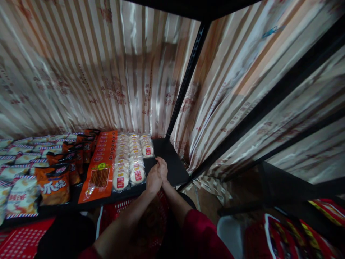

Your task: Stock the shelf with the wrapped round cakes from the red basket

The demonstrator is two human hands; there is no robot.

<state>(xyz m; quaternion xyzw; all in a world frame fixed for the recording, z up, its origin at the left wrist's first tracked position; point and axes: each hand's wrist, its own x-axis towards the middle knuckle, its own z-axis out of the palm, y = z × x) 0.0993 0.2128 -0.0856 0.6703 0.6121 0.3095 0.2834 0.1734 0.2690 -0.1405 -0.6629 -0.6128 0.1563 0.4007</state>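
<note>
Both of my hands meet over the black shelf [165, 153], just right of the rows of round white packets [137, 175]. My left hand [154, 179] rests against my right hand [162, 168], and the two overlap. The fingers are partly hidden and blurred, so I cannot make out whether anything is between them. A shorter row of the same packets [147, 150] lies just beyond my hands. Flat orange packs [101, 165] lie left of the white rows.
Orange and black snack bags [54, 185] and white bags [23, 196] fill the shelf's left. A black upright post [185, 82] stands behind. Red baskets [25, 239] sit below the shelf's front edge. Red and yellow packages [302, 233] are at lower right.
</note>
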